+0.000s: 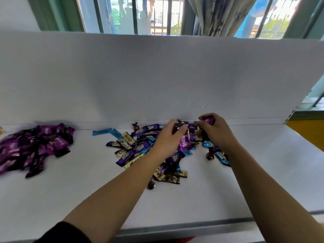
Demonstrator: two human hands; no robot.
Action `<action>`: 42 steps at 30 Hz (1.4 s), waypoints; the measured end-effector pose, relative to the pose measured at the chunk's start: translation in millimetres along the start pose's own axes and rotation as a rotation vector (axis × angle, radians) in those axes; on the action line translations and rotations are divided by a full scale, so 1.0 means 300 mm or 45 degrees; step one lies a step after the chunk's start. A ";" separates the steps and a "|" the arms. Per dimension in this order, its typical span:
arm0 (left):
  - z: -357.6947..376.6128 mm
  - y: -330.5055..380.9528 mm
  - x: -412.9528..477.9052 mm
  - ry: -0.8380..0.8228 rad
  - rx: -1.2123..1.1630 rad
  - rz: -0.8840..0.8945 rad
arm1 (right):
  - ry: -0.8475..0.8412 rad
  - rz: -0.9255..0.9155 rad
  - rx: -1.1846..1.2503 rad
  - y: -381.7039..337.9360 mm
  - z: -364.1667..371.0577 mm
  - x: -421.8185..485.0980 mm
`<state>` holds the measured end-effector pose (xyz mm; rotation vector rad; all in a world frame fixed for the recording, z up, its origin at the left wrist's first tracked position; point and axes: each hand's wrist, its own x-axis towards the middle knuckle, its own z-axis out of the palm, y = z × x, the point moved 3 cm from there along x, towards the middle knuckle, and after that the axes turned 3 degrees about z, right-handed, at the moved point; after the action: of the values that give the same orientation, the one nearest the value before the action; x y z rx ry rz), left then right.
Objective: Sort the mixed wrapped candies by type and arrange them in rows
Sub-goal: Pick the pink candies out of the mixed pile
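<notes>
Purple candies (pixel 35 146) lie piled far left on the white table (pixel 87 193). Over the mixed heap (pixel 135 149), our left hand (pixel 168 137) grips dark-wrapped candies (pixel 180 125); our right hand (pixel 217 133) pinches 1 purple candy (pixel 208 120).

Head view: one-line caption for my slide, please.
Left hand and right hand grip wrapped candies over the mixed pile; a purple heap lies apart at left.

Candy pile (pixel 35 146) at left end of table (pixel 78 199), mixed pile (pixel 136 149) at its centre, board (pixel 157 76) standing behind both, window (pixel 157 14) beyond.
</notes>
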<state>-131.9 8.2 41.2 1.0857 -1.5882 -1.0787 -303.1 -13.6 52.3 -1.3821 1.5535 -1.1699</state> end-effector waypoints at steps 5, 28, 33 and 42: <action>-0.223 -0.004 0.020 0.351 -0.627 -0.231 | -0.094 -0.163 -0.466 -0.006 0.101 0.011; -0.280 -0.262 -0.075 -0.739 1.243 -0.090 | -0.778 -0.406 -1.206 0.102 0.228 -0.127; -0.374 -0.253 -0.093 -0.278 1.044 -0.010 | -0.548 -0.404 -1.121 0.107 0.188 -0.096; -0.359 -0.319 -0.107 -0.365 1.364 -0.160 | -0.709 -0.402 -1.171 0.127 0.292 -0.100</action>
<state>-5.0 -1.2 -33.9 1.7734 -2.4492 -0.3981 -228.6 2.8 -12.4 -2.3538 1.5162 -0.1005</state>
